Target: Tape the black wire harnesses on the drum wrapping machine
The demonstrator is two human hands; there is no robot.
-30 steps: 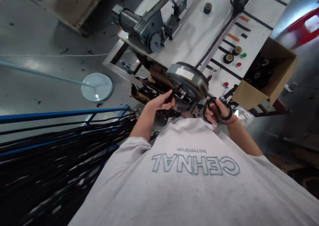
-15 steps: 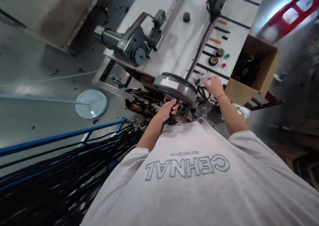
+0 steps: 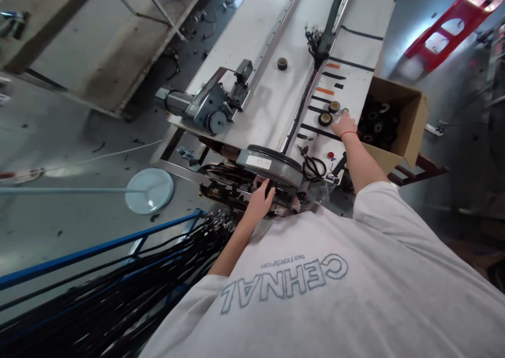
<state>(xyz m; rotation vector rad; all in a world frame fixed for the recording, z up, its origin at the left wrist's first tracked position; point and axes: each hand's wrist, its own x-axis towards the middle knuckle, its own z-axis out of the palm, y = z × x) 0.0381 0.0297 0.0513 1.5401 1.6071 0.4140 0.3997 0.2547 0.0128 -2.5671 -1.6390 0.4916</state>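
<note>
My right hand (image 3: 345, 125) reaches over the white bench, its fingertips at the green button (image 3: 345, 110), which they partly cover. It holds nothing that I can see. My left hand (image 3: 259, 201) is at the near side of the round grey drum (image 3: 272, 166), thumb and finger apart, with the fingertips against dark parts below it. From the drum a black wire bundle (image 3: 302, 102) runs up the bench. Near my right hand are two tape rolls (image 3: 325, 119) and a red button (image 3: 330, 155). Black-handled scissors (image 3: 313, 167) lie beside the drum.
A motor unit (image 3: 205, 105) stands on the bench's left side. An open cardboard box (image 3: 412, 129) of dark rolls adjoins the right edge. Black cables hang on a blue rack (image 3: 98, 252) at lower left. Another tape roll (image 3: 282, 63) sits farther up.
My right hand has moved from near the scissors up to the green button. My left hand has loosened from the black piece it gripped by the drum. The camera view has shifted.
</note>
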